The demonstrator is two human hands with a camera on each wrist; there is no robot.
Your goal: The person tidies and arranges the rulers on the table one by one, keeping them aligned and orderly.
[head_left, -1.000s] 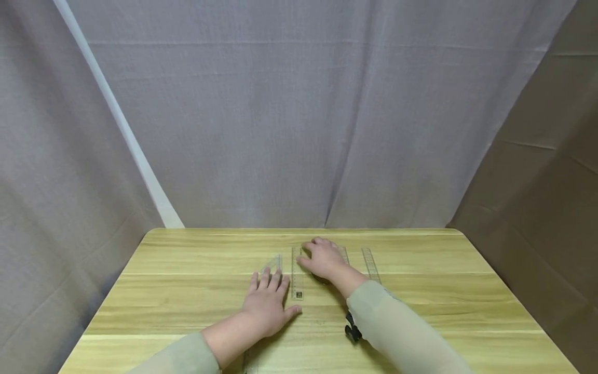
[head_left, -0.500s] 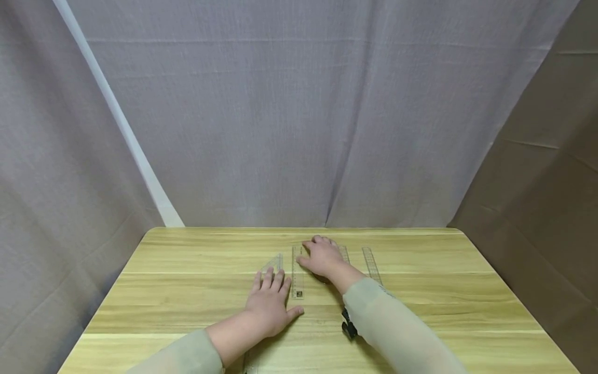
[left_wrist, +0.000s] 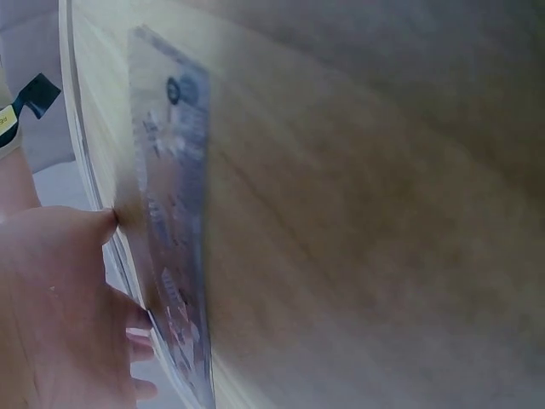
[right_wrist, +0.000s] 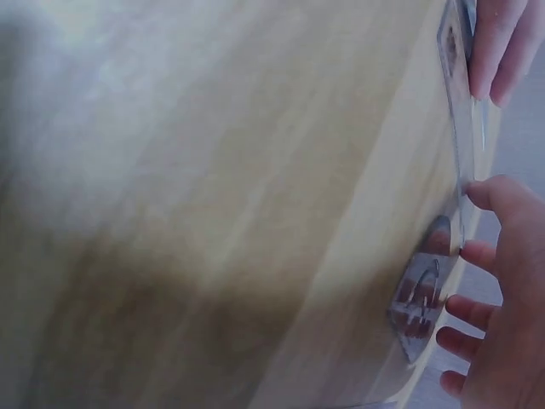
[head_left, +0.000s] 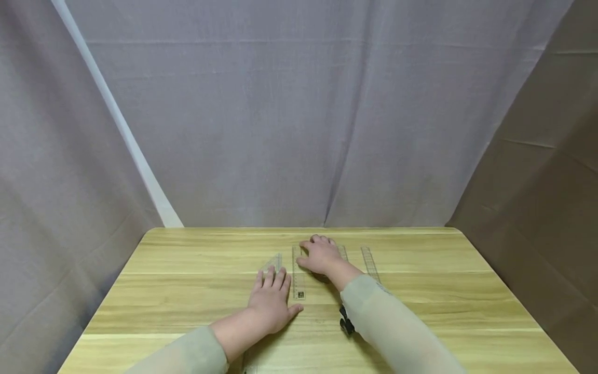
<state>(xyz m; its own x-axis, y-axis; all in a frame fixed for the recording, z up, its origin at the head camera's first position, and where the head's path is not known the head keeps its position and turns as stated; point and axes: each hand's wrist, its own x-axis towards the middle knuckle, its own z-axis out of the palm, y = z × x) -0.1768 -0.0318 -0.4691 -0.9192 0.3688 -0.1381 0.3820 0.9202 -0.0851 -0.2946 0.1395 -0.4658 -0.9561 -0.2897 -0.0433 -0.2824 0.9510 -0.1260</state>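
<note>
A clear ruler with a small dark square print lies lengthwise between my hands. My right hand rests over its far end, and the thumb and index finger touch the ruler's edge in the right wrist view. My left hand lies flat with spread fingers, its fingertips partly over a clear set square. A clear piece with a cutout lies by my right fingers, mostly hidden in the head view. A printed clear ruler lies below my left wrist.
Another clear ruler lies slightly slanted to the right of my right hand. A black strap buckle hangs at my right wrist. Grey curtains stand behind the wooden table.
The middle ruler has shifted very slightly right against the other pieces, mostly at its near end. My right forearm has moved a little left; both hands otherwise stay nearly in place.
</note>
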